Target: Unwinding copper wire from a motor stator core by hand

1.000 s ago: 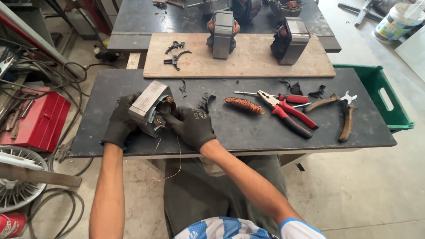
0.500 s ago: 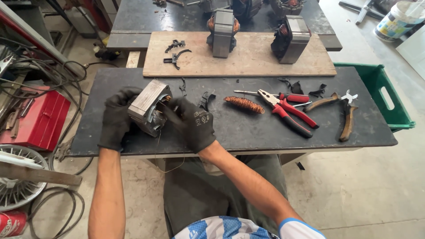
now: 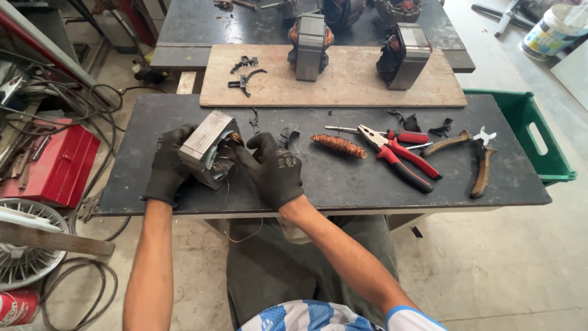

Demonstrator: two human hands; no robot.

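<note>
Both my hands wear black gloves. My left hand (image 3: 166,165) grips a grey metal motor stator (image 3: 205,147) from its left side, tilted on the dark workbench (image 3: 343,184). My right hand (image 3: 274,170) reaches into the stator's open face, fingers on the copper winding (image 3: 228,149) inside. A thin copper wire (image 3: 236,214) trails from the stator down over the bench's front edge.
On the bench to the right lie a copper wire coil (image 3: 339,146), red-handled pliers (image 3: 401,158), a screwdriver (image 3: 380,133), brown-handled cutters (image 3: 471,156) and black plastic scraps. Two more stators (image 3: 311,40) stand on a wooden board (image 3: 343,86). A green crate (image 3: 533,138) is right, a red toolbox (image 3: 52,165) left.
My hands and the stator have stayed in about the same place; my right fingers have shifted slightly at the winding and the stator has turned a little.
</note>
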